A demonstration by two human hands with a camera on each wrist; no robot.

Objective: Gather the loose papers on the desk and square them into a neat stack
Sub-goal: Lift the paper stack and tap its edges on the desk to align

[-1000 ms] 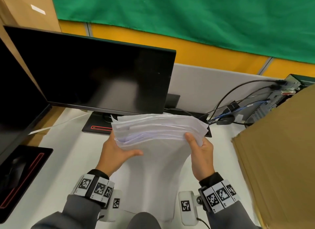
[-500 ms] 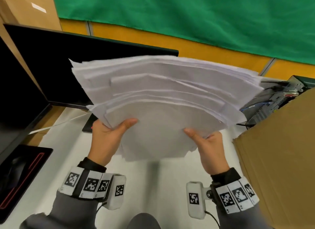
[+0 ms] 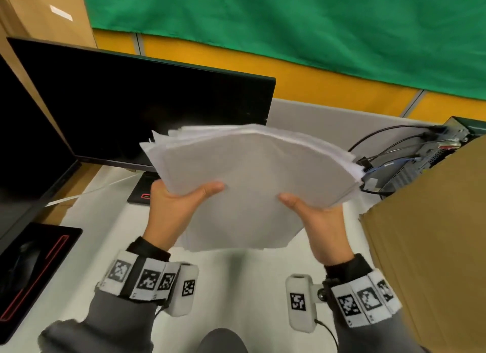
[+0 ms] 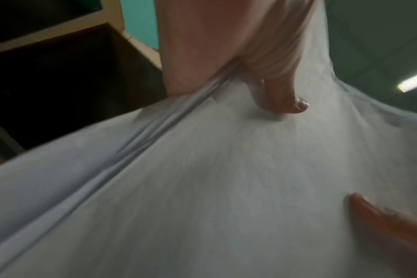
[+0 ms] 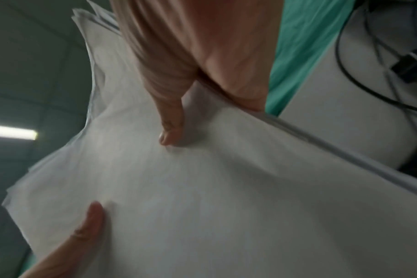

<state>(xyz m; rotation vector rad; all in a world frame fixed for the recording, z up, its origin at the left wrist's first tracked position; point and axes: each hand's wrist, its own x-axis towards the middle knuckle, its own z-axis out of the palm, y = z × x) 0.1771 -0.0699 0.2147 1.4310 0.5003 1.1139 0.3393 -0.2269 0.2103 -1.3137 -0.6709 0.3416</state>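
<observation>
1. Holding the stack of papers between them, the left hand and the right hand each keep a grip clamped on a near side edge, thumb laid on the top sheet and the fingers hidden beneath.
2. The left wrist view shows the left thumb pressing flat on the top sheet while the sheet edges run into the crook of that hand; the tip of the other hand's thumb shows at the lower right.
3. The right wrist view mirrors it — the right thumb presses down hard enough to dimple the paper, and the edges vanish under the palm.
4. The sheets are plain white, thin and limp. They bow in a shallow dome between the two grips and droop at the near end.
5. The stack is not square: beyond the grips the far edges splay into uneven steps, with corners jutting out at the far left and layered edges fanned at the far right.
6. The papers are lifted clear of the white table, which lies below the grips.
7. Beyond the left grip stands a dark monitor with a smooth black screen — its base shows under the stack's left corner.
8. Just right of the right grip rises a brown cardboard box, matte and flat-sided, with black cables beyond it.
9. Banded wrist cuffs with black-and-white square markers sit behind both hands, over grey sleeves.
</observation>
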